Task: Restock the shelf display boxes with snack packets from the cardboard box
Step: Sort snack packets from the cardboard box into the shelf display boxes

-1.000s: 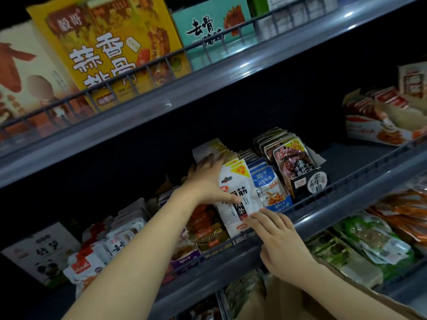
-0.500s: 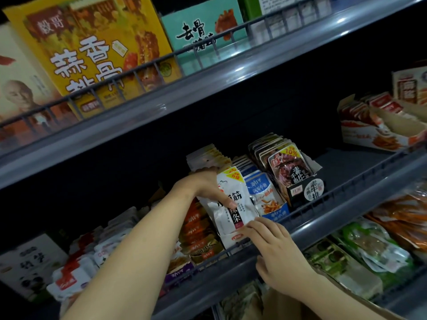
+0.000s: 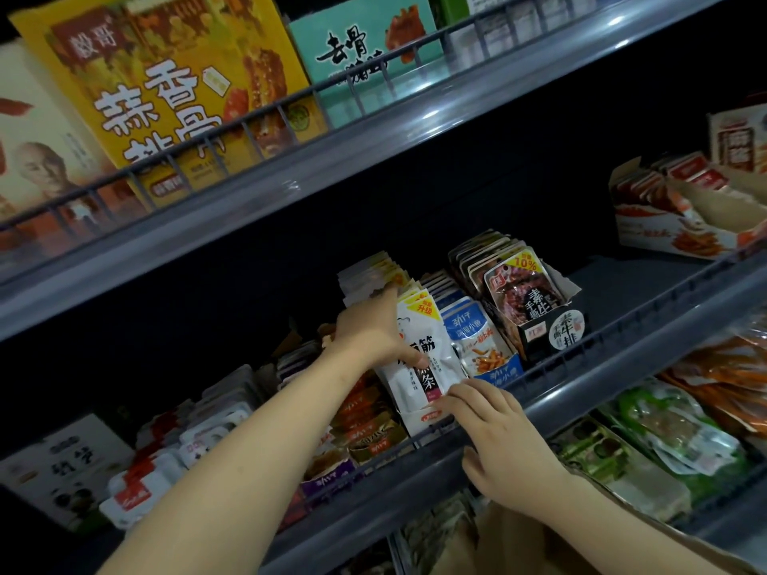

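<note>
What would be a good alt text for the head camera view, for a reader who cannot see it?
A person's left hand grips the front white snack packet with black lettering in its white display box on the middle grey metal shelf, while the right hand touches the packet's lower edge. Blue packets and dark packets stand beside it.

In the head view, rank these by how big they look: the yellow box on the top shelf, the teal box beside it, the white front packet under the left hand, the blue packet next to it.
1. yellow box
2. teal box
3. white front packet and blue packet: look alike, and the left hand covers part of the white one, so no ranking.
</note>
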